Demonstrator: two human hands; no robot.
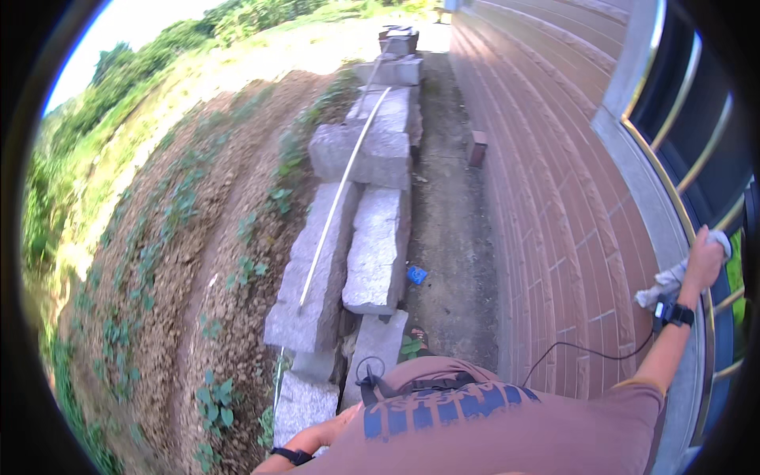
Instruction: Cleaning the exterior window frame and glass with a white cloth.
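At the right edge, my right hand [704, 260] is closed round a crumpled grey-white cloth [669, 281], one end of which shows past the knuckles. It is up against the window's gold-coloured metal bars [671, 186], beside the grey sill [625, 142]. A black band with a small device [673, 314] sits on that wrist, and a thin dark cable runs from it toward my body. Low in the picture, my left hand [336, 427] is by my shirt and close to a rough stone block [305, 404]. Its fingers are hidden, and its wrist wears a black band.
Long grey stone blocks [374, 249] are stacked in a row ahead, with a thin pale pole [344, 178] lying on them. A narrow dirt strip holds a blue scrap [417, 275]. Brown tiled wall [538, 198] rises on the right; planted soil [198, 277] slopes away left.
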